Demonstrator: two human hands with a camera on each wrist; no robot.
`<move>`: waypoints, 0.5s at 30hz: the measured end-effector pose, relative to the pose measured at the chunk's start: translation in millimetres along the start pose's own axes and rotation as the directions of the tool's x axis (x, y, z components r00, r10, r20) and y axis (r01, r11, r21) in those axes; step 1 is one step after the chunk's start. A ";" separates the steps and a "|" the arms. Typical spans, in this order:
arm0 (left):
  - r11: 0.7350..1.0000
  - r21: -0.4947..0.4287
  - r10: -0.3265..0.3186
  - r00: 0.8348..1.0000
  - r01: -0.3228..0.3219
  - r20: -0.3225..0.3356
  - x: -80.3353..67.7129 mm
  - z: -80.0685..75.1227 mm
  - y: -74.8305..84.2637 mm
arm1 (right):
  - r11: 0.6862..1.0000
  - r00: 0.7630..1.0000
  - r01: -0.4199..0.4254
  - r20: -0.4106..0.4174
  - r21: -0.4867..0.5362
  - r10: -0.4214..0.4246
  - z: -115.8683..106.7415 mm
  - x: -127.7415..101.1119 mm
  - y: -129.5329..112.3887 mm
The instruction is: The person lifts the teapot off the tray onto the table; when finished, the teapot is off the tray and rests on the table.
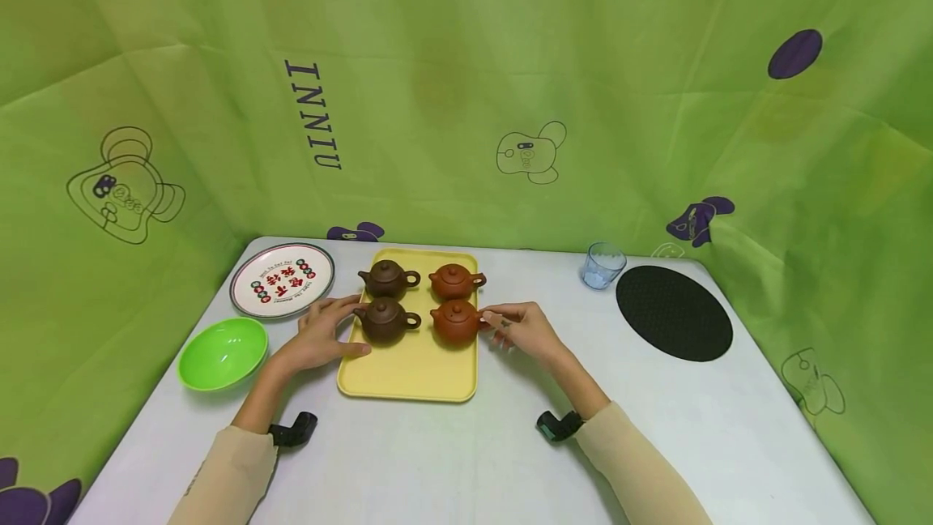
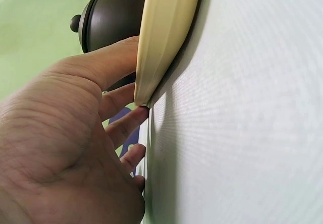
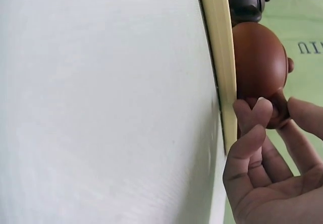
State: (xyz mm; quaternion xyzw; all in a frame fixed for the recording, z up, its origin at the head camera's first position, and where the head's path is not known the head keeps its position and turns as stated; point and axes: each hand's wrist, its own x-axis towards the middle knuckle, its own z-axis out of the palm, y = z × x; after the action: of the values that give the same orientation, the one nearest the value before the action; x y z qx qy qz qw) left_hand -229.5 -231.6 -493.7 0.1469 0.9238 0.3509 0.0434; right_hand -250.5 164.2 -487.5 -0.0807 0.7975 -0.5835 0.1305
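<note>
The right hand pinches the handle of the nearer reddish teapot on the yellow tray; the left hand is spread at the tray's left edge; likely rigid, brittle clay, best held by that handle, lid steadied.

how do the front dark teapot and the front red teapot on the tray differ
Colour: the dark teapot is deep brown, the red teapot reddish-brown. Place: the dark teapot stands left on the tray, the red teapot right. Contact: the right hand pinches the red teapot's handle; the dark teapot's handle is free. Both stand upright, lidded, spouts pointing left.
</note>
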 end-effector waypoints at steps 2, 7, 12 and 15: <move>1.000 0.000 0.000 1.000 0.000 0.001 0.1 0.3 -0.2 | 1.000 1.000 0.011 -0.003 -0.005 -0.011 -2.0 -1.1 -1.8; 1.000 0.002 0.002 1.000 -0.002 0.002 0.1 0.8 -1.7 | 1.000 0.999 0.021 -0.026 -0.021 -0.021 -10.6 -3.6 -4.8; 1.000 -0.003 0.004 1.000 -0.004 0.004 0.0 0.2 -2.2 | 1.000 0.998 0.029 -0.057 -0.011 -0.030 -22.6 -4.4 -4.8; 1.000 -0.008 0.005 1.000 -0.005 0.005 -0.1 0.1 -1.4 | 0.999 0.997 0.031 -0.075 -0.014 -0.032 -29.4 -5.3 -4.9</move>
State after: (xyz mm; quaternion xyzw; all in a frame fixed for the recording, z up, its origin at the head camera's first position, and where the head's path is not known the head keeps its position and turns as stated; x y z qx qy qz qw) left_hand -229.8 -232.6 -494.7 0.1499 0.9220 0.3540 0.0456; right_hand -254.4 190.9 -473.9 -0.0722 0.8042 -0.5829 0.0906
